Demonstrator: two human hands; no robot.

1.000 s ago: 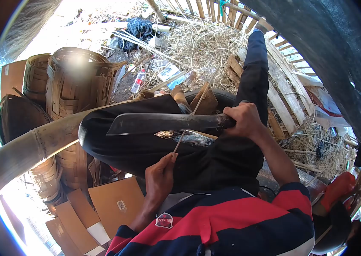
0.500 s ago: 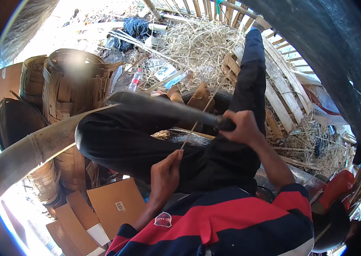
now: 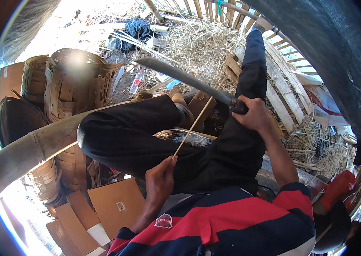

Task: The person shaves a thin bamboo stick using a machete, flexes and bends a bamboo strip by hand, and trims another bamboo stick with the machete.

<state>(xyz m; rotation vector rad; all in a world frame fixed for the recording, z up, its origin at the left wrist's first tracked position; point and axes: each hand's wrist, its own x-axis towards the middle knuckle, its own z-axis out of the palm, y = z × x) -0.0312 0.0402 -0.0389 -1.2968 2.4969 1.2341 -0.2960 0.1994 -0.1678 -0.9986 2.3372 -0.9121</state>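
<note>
My right hand (image 3: 254, 114) is wrapped round the dark handle of a machete (image 3: 189, 80). Its long blade points up and to the left, just beyond the far end of a thin bamboo stick (image 3: 192, 126). My left hand (image 3: 160, 178) pinches the near end of that stick, which slants away over my lap. A wooden block (image 3: 200, 106) stands behind the stick's far tip, between my legs. My bare foot (image 3: 176, 94) lies beside the block.
A thick bamboo pole (image 3: 35, 147) crosses at left, beside woven bamboo baskets (image 3: 76, 85). Cardboard boxes (image 3: 116, 205) lie at lower left. Dry shavings (image 3: 202, 47), a plastic bottle (image 3: 136, 82) and wooden slats (image 3: 280, 102) are on the ground ahead. A dark sheet (image 3: 334, 47) hangs at right.
My right hand has moved up and right, bringing the machete off the stick and farther from me. My left hand has shifted slightly down and left with the stick.
</note>
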